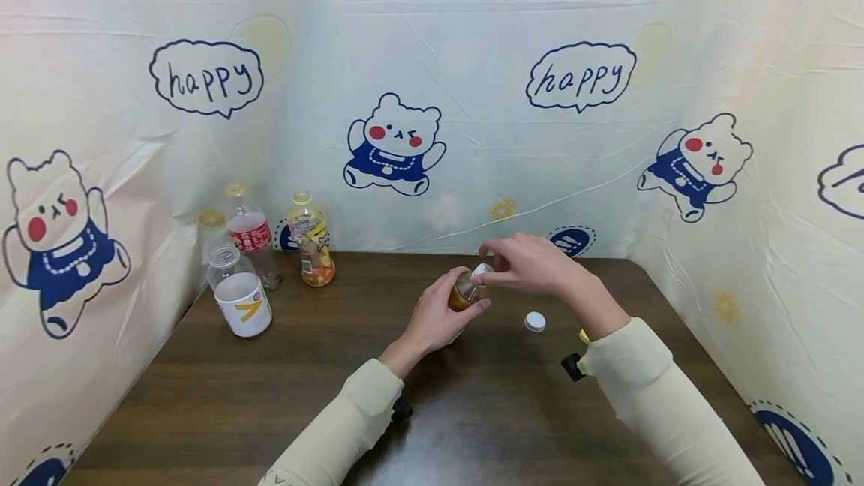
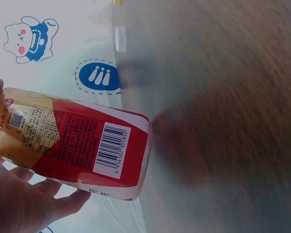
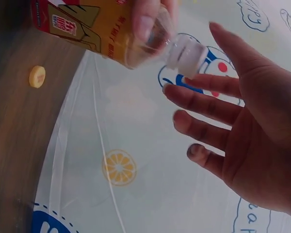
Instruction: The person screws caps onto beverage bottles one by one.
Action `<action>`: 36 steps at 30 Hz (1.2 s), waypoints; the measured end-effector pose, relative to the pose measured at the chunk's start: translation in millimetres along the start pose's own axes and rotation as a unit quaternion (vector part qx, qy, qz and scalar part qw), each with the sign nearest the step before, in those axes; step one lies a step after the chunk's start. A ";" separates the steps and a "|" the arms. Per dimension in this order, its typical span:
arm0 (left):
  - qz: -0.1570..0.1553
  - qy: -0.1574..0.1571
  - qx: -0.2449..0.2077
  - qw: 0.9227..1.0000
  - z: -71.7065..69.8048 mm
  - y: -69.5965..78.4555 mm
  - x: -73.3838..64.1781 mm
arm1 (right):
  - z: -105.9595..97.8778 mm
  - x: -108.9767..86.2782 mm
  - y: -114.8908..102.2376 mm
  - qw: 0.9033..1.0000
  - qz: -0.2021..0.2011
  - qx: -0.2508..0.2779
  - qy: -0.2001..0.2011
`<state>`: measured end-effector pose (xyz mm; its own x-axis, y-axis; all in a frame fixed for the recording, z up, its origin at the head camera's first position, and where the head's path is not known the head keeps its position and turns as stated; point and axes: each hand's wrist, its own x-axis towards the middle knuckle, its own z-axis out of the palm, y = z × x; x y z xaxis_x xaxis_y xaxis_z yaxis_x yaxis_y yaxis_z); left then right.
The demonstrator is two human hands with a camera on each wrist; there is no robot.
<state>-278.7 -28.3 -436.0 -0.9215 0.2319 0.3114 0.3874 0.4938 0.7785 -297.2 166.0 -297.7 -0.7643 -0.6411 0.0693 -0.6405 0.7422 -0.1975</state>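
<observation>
Fingers of my left hand (image 1: pixel 432 315) wrap round a drink bottle (image 2: pixel 77 141) with a red and gold label. In the left wrist view the bottle's base is raised off the table. A white cap (image 3: pixel 190 57) sits on the bottle's neck. Beside that cap is my right hand (image 3: pixel 264 111), its fingers spread, with the thumb apart and the index fingertip right at the cap's edge. From the head, the right hand overlaps the bottle's top.
A loose white cap (image 1: pixel 535 321) lies on the brown table (image 1: pixel 304 396), with a yellow cap (image 3: pixel 37 76) near it. At the back left stand three uncapped-looking bottles: a white-labelled one (image 1: pixel 244 306), a red-labelled one (image 1: pixel 251 232) and a yellow-labelled one (image 1: pixel 313 242). Printed sheeting (image 1: pixel 472 96) borders the table.
</observation>
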 end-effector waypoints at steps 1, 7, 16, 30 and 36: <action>0.000 0.000 0.000 1.000 0.3 -0.1 0.1 | -0.7 -0.5 1.0 1.000 -0.002 0.009 -0.004; 0.005 0.002 -0.001 1.000 1.7 -1.3 1.3 | -2.1 -0.5 6.2 0.997 -0.042 0.055 -0.024; 0.005 0.004 0.000 1.000 2.2 -3.0 1.6 | 0.4 0.0 5.4 0.998 -0.042 0.042 -0.020; 0.008 0.002 -0.006 1.000 1.5 -4.5 0.6 | -6.7 -5.9 2.3 1.000 -0.003 0.016 -0.027; 0.011 0.006 -0.010 1.000 1.3 -3.3 2.3 | -8.6 -5.2 3.4 0.994 -0.073 0.055 -0.052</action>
<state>-282.1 -28.2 -438.5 -0.9130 0.2323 0.3353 0.4072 0.4710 0.7825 -296.1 173.5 -290.3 -0.6476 -0.7619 0.0051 -0.7281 0.6169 -0.2988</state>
